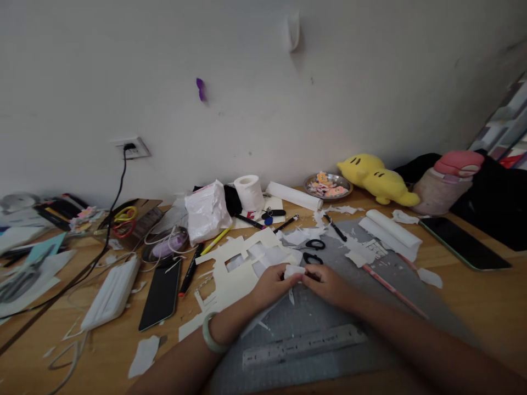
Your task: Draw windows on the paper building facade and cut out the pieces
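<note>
Between my two hands is a small piece of white paper (295, 270), folded or crumpled; its exact shape is partly hidden by fingers. My left hand (275, 284), with a pale bangle on the wrist, pinches its left side. My right hand (329, 284) grips it from the right, thumb and fingers meeting the left hand's. Just beyond them lie black-handled scissors (313, 251). Cream card with cut-out openings (236, 282) spreads to the left of the hands. Below the hands a clear ruler (304, 344) rests on the grey cutting mat (329, 315).
Paper scraps and pens surround the mat. Left are a phone (161, 293), a white power strip (112, 293) and cables. Along the wall stand a toilet roll (249, 193), a metal bowl (328, 187), a yellow plush toy (376, 178) and a pink-lidded bottle (447, 184). Another phone (464, 243) lies right.
</note>
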{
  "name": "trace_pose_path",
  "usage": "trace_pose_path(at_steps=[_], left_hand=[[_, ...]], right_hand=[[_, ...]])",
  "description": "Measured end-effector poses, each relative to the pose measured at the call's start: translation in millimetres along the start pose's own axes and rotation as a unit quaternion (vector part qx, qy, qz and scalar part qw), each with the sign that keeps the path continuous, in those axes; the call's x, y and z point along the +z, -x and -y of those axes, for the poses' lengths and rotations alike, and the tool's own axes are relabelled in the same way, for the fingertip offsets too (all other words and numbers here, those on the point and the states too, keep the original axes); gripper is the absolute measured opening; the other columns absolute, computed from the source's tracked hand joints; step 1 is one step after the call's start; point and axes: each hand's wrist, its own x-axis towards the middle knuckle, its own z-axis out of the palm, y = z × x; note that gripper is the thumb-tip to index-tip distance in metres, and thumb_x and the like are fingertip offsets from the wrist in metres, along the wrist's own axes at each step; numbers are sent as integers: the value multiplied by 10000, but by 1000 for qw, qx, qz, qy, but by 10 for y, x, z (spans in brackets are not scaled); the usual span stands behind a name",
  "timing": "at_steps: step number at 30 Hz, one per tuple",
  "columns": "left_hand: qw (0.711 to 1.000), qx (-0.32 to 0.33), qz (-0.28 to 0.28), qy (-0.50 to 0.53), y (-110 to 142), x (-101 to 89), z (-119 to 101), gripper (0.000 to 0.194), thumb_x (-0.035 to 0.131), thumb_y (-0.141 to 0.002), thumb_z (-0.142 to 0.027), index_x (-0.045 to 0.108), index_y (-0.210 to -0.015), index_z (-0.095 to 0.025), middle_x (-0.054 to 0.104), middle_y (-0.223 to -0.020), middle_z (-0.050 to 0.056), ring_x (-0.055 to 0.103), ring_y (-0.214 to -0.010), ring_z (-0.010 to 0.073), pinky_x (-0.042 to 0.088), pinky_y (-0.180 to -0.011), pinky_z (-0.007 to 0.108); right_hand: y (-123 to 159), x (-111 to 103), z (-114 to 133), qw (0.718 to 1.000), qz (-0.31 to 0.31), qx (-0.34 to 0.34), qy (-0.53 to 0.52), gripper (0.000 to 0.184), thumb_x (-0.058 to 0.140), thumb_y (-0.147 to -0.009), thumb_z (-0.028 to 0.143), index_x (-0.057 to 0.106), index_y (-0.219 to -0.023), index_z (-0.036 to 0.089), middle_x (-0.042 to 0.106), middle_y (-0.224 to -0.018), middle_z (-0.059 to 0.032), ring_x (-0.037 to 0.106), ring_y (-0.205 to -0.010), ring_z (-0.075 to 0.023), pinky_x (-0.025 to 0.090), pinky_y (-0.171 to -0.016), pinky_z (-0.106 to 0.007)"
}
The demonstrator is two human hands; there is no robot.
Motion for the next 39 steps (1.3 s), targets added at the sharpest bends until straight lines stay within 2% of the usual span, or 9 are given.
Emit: trace_pose_path(at_steps=[5,12,16,21,28,35,39], left_hand=[[1000,6,10,25,1,3,-7,346,473,-797,-458,601,-795,-136,591,-759,21,513,-728,158,380,-672,239],[996,-11,22,90,-15,-15,1,327,539,-731,-458,557,-692,-134,496,-620,-17,436,-593,113,339,-564,216],[993,-22,34,115,-19,-32,15,338,609,-673,-452,516,-591,-137,416,-539,-43,376,-536,88,286,-514,205],[990,-40,53,127,-15,-19,-9,357,542,-738,-481,572,-689,-129,418,-496,-52,332,-457,75,244,-457,207],[992,-41,20,121,-21,12,-23,359,475,-772,-504,510,-676,-159,411,-519,-55,361,-491,90,286,-488,211],[991,-37,25,127,-26,-33,-13,316,566,-703,-458,530,-675,-146,465,-602,-31,407,-570,104,312,-539,216],[988,-40,45,143,-10,-45,-47,328,599,-685,-463,538,-663,-141,431,-544,-44,381,-523,91,281,-503,209]], right_hand=[[6,2,-12,1000,7,-9,8,262,431,-819,354,464,-620,187,461,-584,18,440,-570,-129,315,-520,-238],[-2,15,1,1000,11,-16,25,254,445,-798,307,419,-574,190,400,-541,32,396,-532,-116,264,-486,-233],[-5,15,6,1000,8,-10,24,243,445,-789,312,437,-580,188,407,-538,30,404,-521,-117,273,-482,-234],[-11,-5,11,1000,-4,-1,17,268,415,-810,335,439,-587,189,414,-546,28,416,-533,-119,297,-491,-233],[1,-16,67,1000,-8,12,11,315,401,-828,389,436,-583,193,415,-533,31,409,-501,-113,303,-475,-232],[5,-5,66,1000,-1,11,16,287,466,-802,375,487,-587,187,446,-537,20,429,-546,-129,304,-505,-243],[3,1,57,1000,2,16,4,258,457,-803,377,515,-636,190,473,-570,12,434,-548,-131,308,-502,-246]])
